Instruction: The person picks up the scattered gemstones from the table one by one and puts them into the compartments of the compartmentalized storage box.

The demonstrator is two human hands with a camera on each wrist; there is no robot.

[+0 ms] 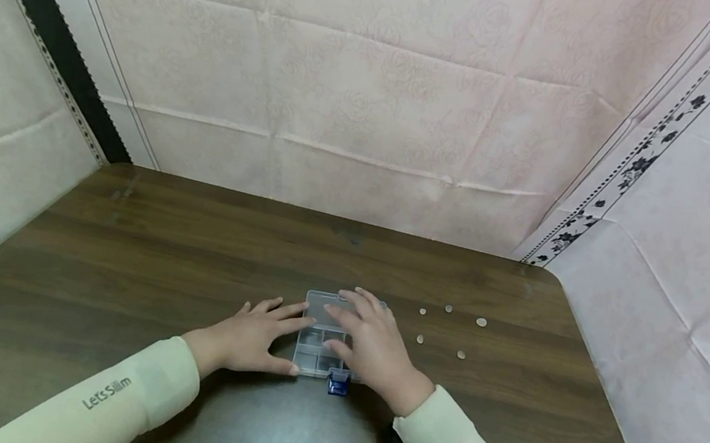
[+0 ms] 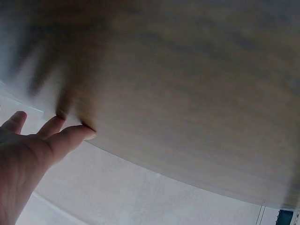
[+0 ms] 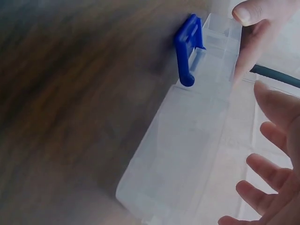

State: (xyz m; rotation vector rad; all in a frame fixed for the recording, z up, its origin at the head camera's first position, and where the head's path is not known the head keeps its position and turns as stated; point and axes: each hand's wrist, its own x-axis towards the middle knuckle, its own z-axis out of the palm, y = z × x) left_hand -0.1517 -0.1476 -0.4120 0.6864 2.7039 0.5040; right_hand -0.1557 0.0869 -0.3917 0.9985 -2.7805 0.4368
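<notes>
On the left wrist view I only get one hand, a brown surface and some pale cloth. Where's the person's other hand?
Observer: The right hand is over a clear box, fingers spread.
Visitor: Oh! Anything colourful on that box?
Observer: Yes, a blue clip on the side nearest the person.
Visitor: And what else is lying on the table?
Observer: Five small pale pieces, scattered to the right of the box; they're too small for me to tell what they are.
</notes>
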